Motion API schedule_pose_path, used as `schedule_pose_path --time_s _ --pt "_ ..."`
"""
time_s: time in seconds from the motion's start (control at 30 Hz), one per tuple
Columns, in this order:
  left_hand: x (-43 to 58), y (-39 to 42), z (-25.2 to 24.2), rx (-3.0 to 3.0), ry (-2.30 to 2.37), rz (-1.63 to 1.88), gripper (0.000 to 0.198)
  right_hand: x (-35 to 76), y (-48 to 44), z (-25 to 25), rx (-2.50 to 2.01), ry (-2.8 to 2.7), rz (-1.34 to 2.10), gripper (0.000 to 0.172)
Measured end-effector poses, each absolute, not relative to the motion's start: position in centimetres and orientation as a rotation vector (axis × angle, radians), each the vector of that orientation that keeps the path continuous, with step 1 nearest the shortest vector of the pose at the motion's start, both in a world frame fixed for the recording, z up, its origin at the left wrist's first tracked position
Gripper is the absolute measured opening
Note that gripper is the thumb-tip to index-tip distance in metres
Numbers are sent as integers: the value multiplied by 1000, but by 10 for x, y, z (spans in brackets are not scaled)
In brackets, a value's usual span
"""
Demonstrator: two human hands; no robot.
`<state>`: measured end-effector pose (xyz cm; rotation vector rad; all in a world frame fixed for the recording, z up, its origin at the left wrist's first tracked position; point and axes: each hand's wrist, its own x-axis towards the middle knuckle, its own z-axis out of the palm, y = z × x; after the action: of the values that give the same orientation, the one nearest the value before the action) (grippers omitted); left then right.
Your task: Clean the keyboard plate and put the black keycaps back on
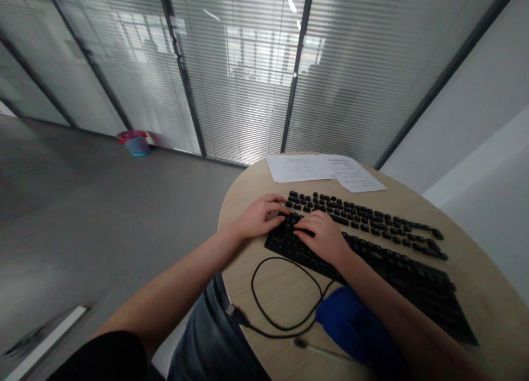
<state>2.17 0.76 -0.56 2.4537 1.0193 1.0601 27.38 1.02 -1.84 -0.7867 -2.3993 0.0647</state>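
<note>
Clock centred on keyboard, 12 = toward the blinds. Black keyboard (pixel 413 279) lies flat on the round bench (pixel 243 196), slanting from 10 to 4; too dark to tell how many keys sit on it. Loose keycaps (pixel 379 225) laid out in slanting rows just beyond it, 11 to 1.

Left hand (pixel 264 215) at 10, at the keyboard's far-left corner, fingers half curled and slightly spread, tips near the end of the keycap rows. Right hand (pixel 322 233) also at 10, closer in, fingers bent, tips down at the keyboard's left part. Can't tell if either hand pinches a key.

Black cable (pixel 252 286) loops at 8, plug (pixel 238 315) by the bench edge. Blue item (pixel 347 320) at 7, partly under right forearm. Thin dark-tipped tool (pixel 301 343) between 7 and 8. Printed papers (pixel 301 168) at 11, far side. Floor: basket (pixel 137 145), well off at 10.
</note>
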Motion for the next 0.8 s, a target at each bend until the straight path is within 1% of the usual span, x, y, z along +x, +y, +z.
schedule_pose_path --time_s 0.17,0.37,0.8 --pt "21 13 -8 2258 1155 1164 22 272 10 -17 -748 -2380 68 4" --pt "22 14 -10 2277 1133 1174 23 273 10 -17 -777 -2359 106 4" --pt "23 13 -8 2312 1056 1193 21 273 11 -16 -760 -2393 73 7"
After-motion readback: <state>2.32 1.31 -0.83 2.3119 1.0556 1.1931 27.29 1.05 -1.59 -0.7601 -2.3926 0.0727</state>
